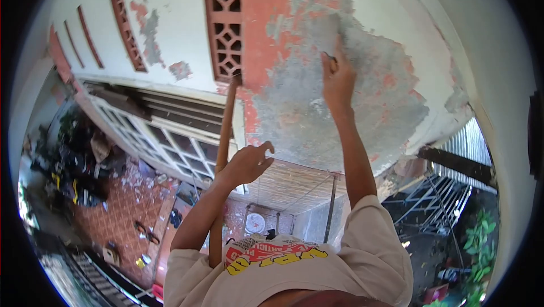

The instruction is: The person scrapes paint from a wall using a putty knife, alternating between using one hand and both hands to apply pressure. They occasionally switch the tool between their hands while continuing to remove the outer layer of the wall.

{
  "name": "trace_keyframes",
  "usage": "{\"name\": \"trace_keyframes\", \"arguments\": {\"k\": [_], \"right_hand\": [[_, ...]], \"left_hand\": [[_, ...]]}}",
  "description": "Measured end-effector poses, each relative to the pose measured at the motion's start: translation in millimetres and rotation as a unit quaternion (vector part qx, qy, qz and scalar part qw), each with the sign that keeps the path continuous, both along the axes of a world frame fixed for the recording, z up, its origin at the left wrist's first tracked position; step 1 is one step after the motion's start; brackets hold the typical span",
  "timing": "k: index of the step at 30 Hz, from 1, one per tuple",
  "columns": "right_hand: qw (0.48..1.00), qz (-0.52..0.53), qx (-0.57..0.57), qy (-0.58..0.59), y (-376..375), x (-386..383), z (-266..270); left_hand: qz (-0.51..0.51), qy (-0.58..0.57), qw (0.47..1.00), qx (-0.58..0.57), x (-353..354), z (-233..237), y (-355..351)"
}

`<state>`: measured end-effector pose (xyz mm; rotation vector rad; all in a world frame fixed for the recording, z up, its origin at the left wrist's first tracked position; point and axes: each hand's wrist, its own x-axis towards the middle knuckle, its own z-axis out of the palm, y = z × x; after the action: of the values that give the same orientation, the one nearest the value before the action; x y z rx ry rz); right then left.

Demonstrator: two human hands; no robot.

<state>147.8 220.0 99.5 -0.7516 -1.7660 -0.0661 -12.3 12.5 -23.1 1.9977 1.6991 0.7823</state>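
Note:
My right hand [340, 77] is raised against the wall, its fingers closed round a small scraper-like tool [332, 64] with a brownish handle. The index finger points up along it; the tool's far end blends into the grey wall and cannot be made out. Under it lies a bare grey patch [317, 111] where white and red paint has come off. My left hand [251, 163] hangs lower, in front of the wall's bottom edge, fingers loosely curved and apart with nothing in them. A wooden pole [227, 120] runs behind my left wrist up to the red lattice vent [226, 29].
I am high above the ground. A white-framed window [170, 140] lies below left, over a tiled floor [122, 210] strewn with paint flakes. A white bucket [255, 224] stands far below. A dark beam [456, 162] juts out at right, above metal bars [436, 199] and plants [480, 244].

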Motion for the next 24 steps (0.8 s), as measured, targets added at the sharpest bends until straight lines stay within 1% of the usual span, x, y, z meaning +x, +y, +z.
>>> {"name": "trace_keyframes", "arguments": {"k": [1, 4, 5, 7, 9, 11, 14, 15, 18, 19, 22, 24], "right_hand": [[0.998, 0.042, 0.048, 0.019, 5, 0, -6], [0.990, 0.100, -0.101, 0.012, -8, 7, -22], [0.979, 0.142, -0.140, 0.043, -17, 6, -30], [0.963, 0.173, -0.193, 0.068, -30, 5, -56], [0.938, 0.210, -0.259, 0.097, -47, 4, -87], [0.900, 0.250, -0.336, 0.123, -75, 2, -119], [0.846, 0.265, -0.437, 0.155, -122, -2, -154], [0.835, 0.269, -0.452, 0.160, -130, -1, -172], [0.799, 0.283, -0.509, 0.153, -156, 9, -193], [0.786, 0.275, -0.529, 0.165, -162, 13, -198], [0.773, 0.236, -0.558, 0.189, -174, 30, -201], [0.781, 0.204, -0.553, 0.205, -178, 43, -202]], "left_hand": [[0.002, 0.004, 1.000, 0.004, -2, 1, -1], [0.018, 0.014, 0.999, -0.028, -2, 0, 0], [0.013, 0.020, 0.999, -0.022, -3, -2, 0], [0.014, 0.024, 0.999, -0.032, -3, -3, 0], [0.016, 0.030, 0.999, -0.042, -5, -6, 1], [0.023, 0.028, 0.999, -0.028, -5, -9, 2], [0.029, 0.011, 0.998, -0.049, -5, -7, 2], [0.030, 0.005, 0.998, -0.053, -6, -7, 3], [0.027, 0.048, 0.998, -0.043, -6, -8, 2], [0.022, 0.043, 0.999, -0.015, -7, -14, 2], [0.010, 0.031, 0.999, -0.037, -9, -15, 4], [0.010, 0.021, 0.999, -0.040, -9, -16, 5]]}}
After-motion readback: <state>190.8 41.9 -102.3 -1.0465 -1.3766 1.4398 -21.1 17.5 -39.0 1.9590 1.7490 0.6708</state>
